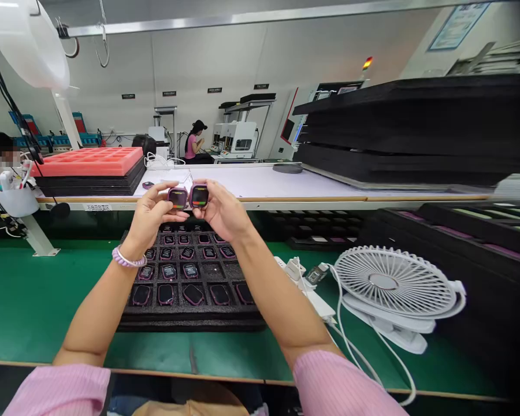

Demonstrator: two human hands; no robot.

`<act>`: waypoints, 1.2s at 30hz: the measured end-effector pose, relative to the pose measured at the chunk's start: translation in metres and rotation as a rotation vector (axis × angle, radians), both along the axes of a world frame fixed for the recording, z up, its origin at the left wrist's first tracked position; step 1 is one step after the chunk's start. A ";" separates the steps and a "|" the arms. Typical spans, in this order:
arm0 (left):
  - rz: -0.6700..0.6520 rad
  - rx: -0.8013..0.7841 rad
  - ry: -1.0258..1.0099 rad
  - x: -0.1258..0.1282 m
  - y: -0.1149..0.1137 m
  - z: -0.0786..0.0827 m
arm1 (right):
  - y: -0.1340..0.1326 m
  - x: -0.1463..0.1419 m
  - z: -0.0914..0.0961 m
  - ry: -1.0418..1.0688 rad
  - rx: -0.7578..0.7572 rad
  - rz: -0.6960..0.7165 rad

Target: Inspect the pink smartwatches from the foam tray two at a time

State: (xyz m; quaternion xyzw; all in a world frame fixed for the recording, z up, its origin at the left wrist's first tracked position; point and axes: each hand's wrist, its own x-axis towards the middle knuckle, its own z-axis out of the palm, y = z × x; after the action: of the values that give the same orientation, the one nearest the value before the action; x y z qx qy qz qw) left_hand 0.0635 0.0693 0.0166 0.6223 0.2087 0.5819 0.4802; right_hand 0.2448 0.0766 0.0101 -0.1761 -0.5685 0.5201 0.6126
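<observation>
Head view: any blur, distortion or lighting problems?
Head view, right side: the black stack looks stretched, a white item smeared, the upper corner dark; head view, centre: coloured bars show on the devices in the left hand and right hand, but lettering on the screens below is too small to read.

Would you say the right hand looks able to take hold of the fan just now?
Probably not yet: the right hand holds a watch, though nothing seems to cover the fan.
</observation>
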 end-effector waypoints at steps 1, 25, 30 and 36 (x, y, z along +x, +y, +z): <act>-0.001 0.042 0.004 -0.001 0.005 0.008 | 0.005 0.001 0.010 -0.022 0.038 -0.001; 0.088 0.409 0.015 0.011 0.051 0.064 | 0.013 0.020 0.083 -0.258 0.313 -0.055; 0.100 0.409 0.010 0.011 0.044 0.060 | 0.008 0.018 0.079 -0.229 0.318 -0.024; 0.107 0.389 -0.001 0.011 0.041 0.058 | 0.008 0.017 0.076 -0.232 0.308 -0.040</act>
State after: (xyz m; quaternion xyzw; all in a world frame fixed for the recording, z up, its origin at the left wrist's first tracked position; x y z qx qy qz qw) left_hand 0.0743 0.1100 0.0745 0.6909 0.1249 0.6365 0.3192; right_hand 0.2619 0.0844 0.0861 -0.1505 -0.7047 0.3907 0.5728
